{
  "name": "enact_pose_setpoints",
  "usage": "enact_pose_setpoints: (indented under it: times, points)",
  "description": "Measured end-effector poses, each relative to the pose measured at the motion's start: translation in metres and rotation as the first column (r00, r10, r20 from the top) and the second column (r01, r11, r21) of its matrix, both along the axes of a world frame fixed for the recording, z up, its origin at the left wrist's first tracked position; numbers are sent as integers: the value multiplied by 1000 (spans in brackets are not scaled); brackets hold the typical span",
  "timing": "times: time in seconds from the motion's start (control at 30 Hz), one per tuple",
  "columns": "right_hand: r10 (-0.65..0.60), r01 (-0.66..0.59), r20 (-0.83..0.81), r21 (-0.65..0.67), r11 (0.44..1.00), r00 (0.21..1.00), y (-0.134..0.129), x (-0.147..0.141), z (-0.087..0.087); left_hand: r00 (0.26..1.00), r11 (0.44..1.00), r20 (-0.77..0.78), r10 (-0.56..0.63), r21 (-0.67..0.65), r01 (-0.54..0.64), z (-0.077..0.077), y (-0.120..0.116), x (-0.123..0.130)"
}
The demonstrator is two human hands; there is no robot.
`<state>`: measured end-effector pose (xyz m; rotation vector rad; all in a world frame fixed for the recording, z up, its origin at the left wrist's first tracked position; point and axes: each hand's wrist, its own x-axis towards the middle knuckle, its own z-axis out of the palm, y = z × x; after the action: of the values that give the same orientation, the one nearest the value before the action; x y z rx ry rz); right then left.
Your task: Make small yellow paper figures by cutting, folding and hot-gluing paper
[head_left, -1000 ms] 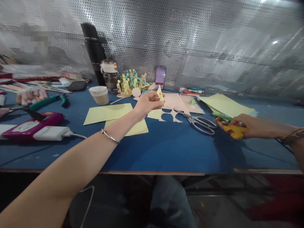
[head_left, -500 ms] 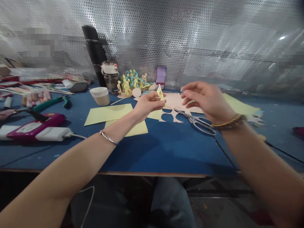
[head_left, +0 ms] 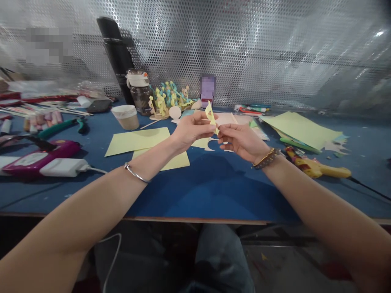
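Observation:
My left hand pinches a narrow, curled strip of yellow paper between thumb and fingers, and the strip stands up above the fingertips. At the strip's lower end, the thumb and forefinger of my right hand are pressed together on it. Both hands are raised over the middle of the blue table. Below and behind them lie a pale pink paper with round cut-outs and yellow paper sheets. My right hand and wrist cover the spot where the scissors lay.
A yellow glue gun lies at right near more yellow sheets. Behind my left hand stand a paper cup, a bottle and curled paper pieces. A purple power strip sits at left. A phone leans at the back.
My right hand has moved left and down, and its fingers have closed on the strip's lower end. The glue gun has come into sight. My left hand stays nearly in place.

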<state>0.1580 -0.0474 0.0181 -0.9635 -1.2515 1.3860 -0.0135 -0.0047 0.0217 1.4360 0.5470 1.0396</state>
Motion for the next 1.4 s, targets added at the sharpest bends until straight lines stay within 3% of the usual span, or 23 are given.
enact_pose_setpoints:
  times: [0.43,1.4]
  points:
    - [60,-62,83,18,998,995,1,5,-2,999,999,-35,-5,34,7,-2,2,0]
    - [10,-20,176,52,998,984,5,8,-5,996,996,-86,21,93,-13,-6,5,1]
